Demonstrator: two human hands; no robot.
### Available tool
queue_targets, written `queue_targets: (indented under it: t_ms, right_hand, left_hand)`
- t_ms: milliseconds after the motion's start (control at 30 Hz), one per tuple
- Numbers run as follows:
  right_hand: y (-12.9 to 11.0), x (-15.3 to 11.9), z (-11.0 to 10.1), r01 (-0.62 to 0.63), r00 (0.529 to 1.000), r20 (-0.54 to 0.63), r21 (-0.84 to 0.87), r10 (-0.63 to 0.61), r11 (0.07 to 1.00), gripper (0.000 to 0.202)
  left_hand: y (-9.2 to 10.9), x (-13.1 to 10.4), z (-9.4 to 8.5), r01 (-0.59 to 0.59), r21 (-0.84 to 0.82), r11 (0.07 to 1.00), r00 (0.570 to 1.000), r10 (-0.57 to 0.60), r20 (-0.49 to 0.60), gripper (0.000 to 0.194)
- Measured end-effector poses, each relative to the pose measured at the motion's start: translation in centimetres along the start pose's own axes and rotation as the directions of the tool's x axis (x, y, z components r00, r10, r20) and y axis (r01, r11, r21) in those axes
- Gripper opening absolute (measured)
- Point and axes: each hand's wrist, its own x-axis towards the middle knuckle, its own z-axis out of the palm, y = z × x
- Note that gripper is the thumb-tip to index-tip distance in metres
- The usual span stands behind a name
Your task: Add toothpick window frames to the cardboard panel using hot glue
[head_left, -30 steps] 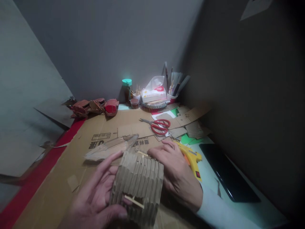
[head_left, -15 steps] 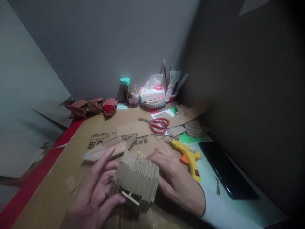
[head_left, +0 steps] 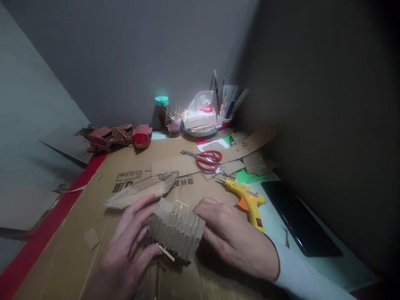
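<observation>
Between my two hands is a small ridged piece built of corrugated cardboard (head_left: pixel 178 229), with a thin wooden stick (head_left: pixel 165 252) jutting at its near side and another at its far side. My left hand (head_left: pixel 131 246) grips its left end, thumb near the front stick and fingers behind. Around the right end, my right hand (head_left: pixel 228 237) is closed, its fingertips hidden behind the piece. Just beyond my left hand lies a long, pointed cardboard shape (head_left: pixel 142 191), like a boat hull. A yellow glue gun (head_left: pixel 246 198) with an orange trigger rests right of my right hand.
Red-handled scissors (head_left: pixel 208 160) lie on the cardboard sheet (head_left: pixel 125 160) covering the table. Cardboard scraps (head_left: pixel 254 162) are heaped at right, near a black tablet-like slab (head_left: pixel 300 221). Along the wall stand a bottle (head_left: pixel 162 112), a tissue pack (head_left: pixel 200 116) and red cardboard pieces (head_left: pixel 101 137).
The corrugated piece has tipped slightly and moved a little left in my hands. My left fingers have closed further over it. The view has shifted slightly.
</observation>
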Motion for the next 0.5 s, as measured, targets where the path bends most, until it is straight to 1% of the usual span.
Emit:
queue_targets:
  t_ms: [67,133,200,267,300,367,433,500]
  right_hand:
    - [0.1,0.1,-0.2,-0.024,1.0,0.009,0.015,0.024,1.0,0.02]
    - [0.2,0.2,-0.3,-0.039,0.999,0.012,0.018,0.039,0.999,0.02]
    - [0.4,0.3,-0.4,-0.048,0.999,0.008,0.012,0.048,0.999,0.018]
    - [0.5,0.3,-0.3,-0.049,0.999,0.009,0.009,0.049,0.999,0.017]
    - [0.5,0.3,-0.3,-0.051,0.999,0.009,0.007,0.05,0.999,0.017]
    - [0.6,0.3,-0.2,-0.053,0.999,0.01,0.005,0.053,0.999,0.017]
    - [0.7,0.4,-0.1,-0.056,0.998,0.011,0.005,0.056,0.998,0.017]
    - [0.8,0.4,0.0,-0.056,0.998,0.015,0.004,0.056,0.998,0.016]
  left_hand:
    - [-0.6,0.2,-0.4,-0.052,0.063,0.997,0.997,0.048,0.064,0.037]
    - [-1.1,0.4,-0.9,-0.183,0.224,0.957,0.979,0.156,0.133,0.04]
    - [-1.5,0.5,-1.3,-0.344,0.426,0.837,0.938,0.282,0.203,0.044]
    - [-1.9,0.5,-1.7,-0.419,0.55,0.723,0.908,0.34,0.244,0.05]
    - [-2.0,0.5,-1.8,-0.437,0.572,0.695,0.899,0.35,0.262,0.053]
    - [-2.3,0.3,-2.1,-0.458,0.573,0.68,0.889,0.343,0.303,0.059]
    - [-2.7,0.1,-2.1,-0.476,0.554,0.683,0.878,0.332,0.345,0.064]
    - [-3.0,0.0,-2.1,-0.471,0.52,0.713,0.877,0.316,0.363,0.067]
